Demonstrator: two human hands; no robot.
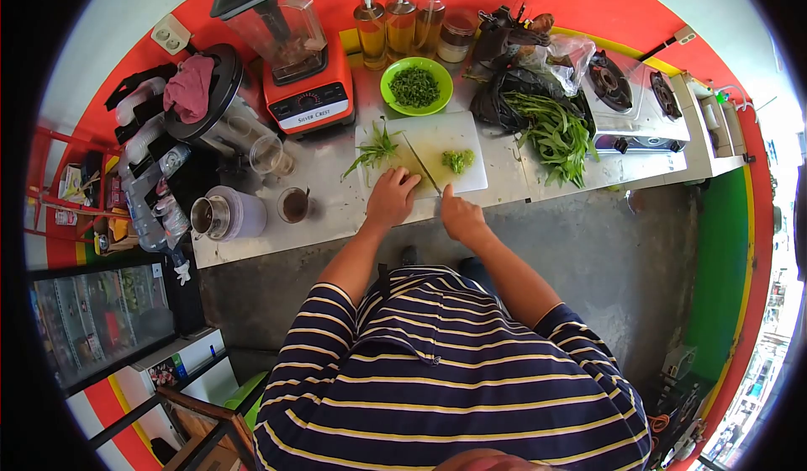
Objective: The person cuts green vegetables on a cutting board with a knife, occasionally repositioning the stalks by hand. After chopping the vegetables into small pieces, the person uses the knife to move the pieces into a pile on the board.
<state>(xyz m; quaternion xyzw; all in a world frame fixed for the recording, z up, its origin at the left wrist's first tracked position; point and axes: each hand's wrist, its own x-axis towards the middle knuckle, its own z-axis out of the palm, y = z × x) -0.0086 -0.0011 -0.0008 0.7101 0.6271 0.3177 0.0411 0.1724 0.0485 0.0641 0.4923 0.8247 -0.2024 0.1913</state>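
White plastic makes up the cutting board (467,130), which lies on the metal counter (513,181) straight in front of the person. Taking the board's middle as the clock's centre, the leafy sprigs (375,148) sit at 9 o'clock, partly over the board's edge, and a small heap of cut green pieces (457,161) lies at 3 o'clock. The knife (423,162) slants between them, tip towards 11 o'clock. The right hand (462,217), at 5 o'clock, has its fingers clenched round the knife's handle. The left hand (393,196), at 7 o'clock, rests at the board's near edge with fingers bent, just beside the sprigs; whether they pinch any stem cannot be told.

At 12 o'clock, the lime-green bowl (440,74) holds chopped dark greens (414,87), with three pump bottles (399,27) and a jar (456,35) behind it. The red-based blender (308,92) stands at 10 o'clock and a glass with dark contents (293,205) between 8 and 9. Long-leaved greens (559,134) spill from a black plastic bag (496,105) towards 3 o'clock, near the two-burner gas stove (636,109).
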